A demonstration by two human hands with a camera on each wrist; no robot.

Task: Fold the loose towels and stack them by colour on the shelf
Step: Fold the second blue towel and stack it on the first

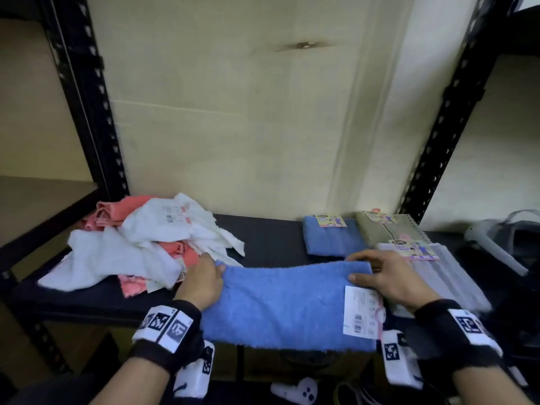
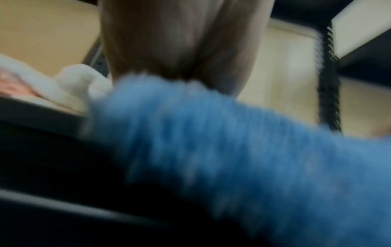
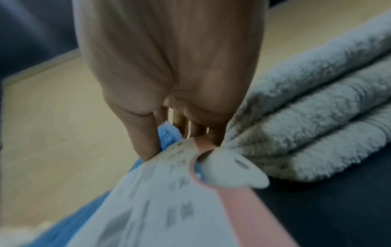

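A blue towel (image 1: 280, 302) is stretched between my two hands over the front edge of the dark shelf (image 1: 271, 238), its lower edge hanging past the front. My left hand (image 1: 204, 276) pinches the top left corner (image 2: 169, 86). My right hand (image 1: 380, 273) pinches the top right corner (image 3: 167, 135), where a white and pink paper label (image 1: 362, 311) dangles (image 3: 169, 192). A loose heap of white and pink towels (image 1: 140, 244) lies at the shelf's left. Folded stacks stand at the right: blue (image 1: 333, 238), beige (image 1: 388, 229) and grey (image 1: 444, 273) (image 3: 317, 117).
Black slotted uprights (image 1: 87, 97) (image 1: 455, 112) frame the shelf bay, with a pale cardboard back wall (image 1: 248, 112). A white and grey object (image 1: 496, 238) sits past the right upright. Below the shelf edge lie dark floor items.
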